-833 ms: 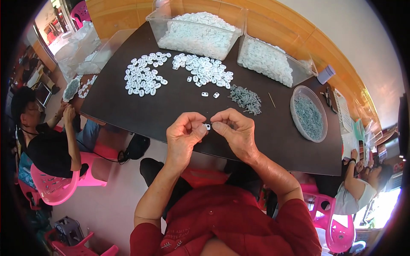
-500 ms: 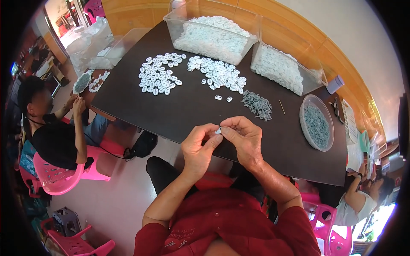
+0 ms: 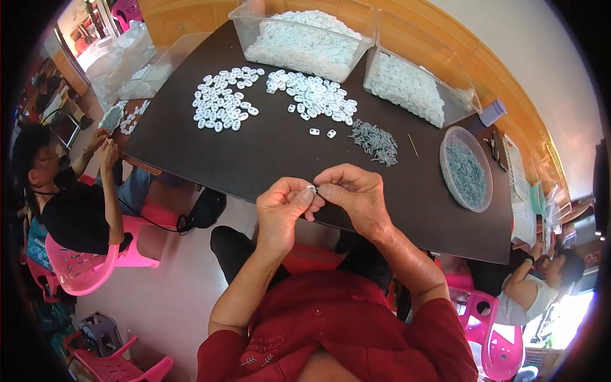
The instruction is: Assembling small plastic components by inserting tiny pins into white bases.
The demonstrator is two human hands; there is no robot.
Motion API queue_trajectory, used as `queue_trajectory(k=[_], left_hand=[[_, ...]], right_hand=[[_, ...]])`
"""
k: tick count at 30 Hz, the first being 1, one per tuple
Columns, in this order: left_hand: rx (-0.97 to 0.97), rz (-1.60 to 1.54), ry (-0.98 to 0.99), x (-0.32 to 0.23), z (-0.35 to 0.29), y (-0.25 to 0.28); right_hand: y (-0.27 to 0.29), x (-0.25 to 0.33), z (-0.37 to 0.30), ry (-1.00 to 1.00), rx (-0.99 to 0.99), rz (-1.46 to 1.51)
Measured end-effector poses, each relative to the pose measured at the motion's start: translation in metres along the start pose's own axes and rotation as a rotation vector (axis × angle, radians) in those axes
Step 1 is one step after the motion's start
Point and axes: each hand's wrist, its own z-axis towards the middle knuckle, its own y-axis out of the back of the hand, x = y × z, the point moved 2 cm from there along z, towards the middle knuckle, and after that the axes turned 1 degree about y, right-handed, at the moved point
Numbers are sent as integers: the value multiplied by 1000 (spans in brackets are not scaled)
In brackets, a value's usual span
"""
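Above the table's near edge, my left hand [image 3: 280, 207] pinches a small white plastic piece [image 3: 311, 188] between thumb and fingers. The fingertips of my right hand [image 3: 358, 197] are pressed together beside it; what they grip, perhaps a tiny dark part, is too small to name. Two loose white two-holed pieces [image 3: 314, 132] lie ahead of my hands. Beyond them is a heap of similar white pieces [image 3: 318, 95], with a spread of white oval pieces [image 3: 219, 102] to its left. A pile of thin grey plastic pins [image 3: 375, 142] sits to the right.
Two clear bins [image 3: 304, 48] [image 3: 407, 86] of white pieces stand along the table's far side. At right are a round tub [image 3: 466, 169] of grey pins, a thin stick [image 3: 414, 146] and a purple-grey bottle [image 3: 492, 113]. Co-workers sit left [image 3: 76, 204] and right [image 3: 525, 290].
The view has shifted slightly, so the table's things appear higher and further left. My right fingertips have moved off the white piece's face to its side; the left hand keeps holding it.
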Motion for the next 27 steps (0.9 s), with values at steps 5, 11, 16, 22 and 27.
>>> queue_trajectory(k=[5, 11, 16, 22, 27], left_hand=[[0, -66, 36, -5, -5, -5], [9, -77, 20, -2, -9, -10], [14, -52, 19, -1, -12, -10], [23, 8, -27, -2, -16, -11], [14, 7, -45, 1, -18, -11]], right_hand=[[10, -2, -6, 38, -87, -122], [5, 0, -13, 114, -60, -305], [5, -3, -14, 152, -52, -312], [2, -1, -15, 200, -46, -386], [-1, 0, -16, 218, -62, -410]])
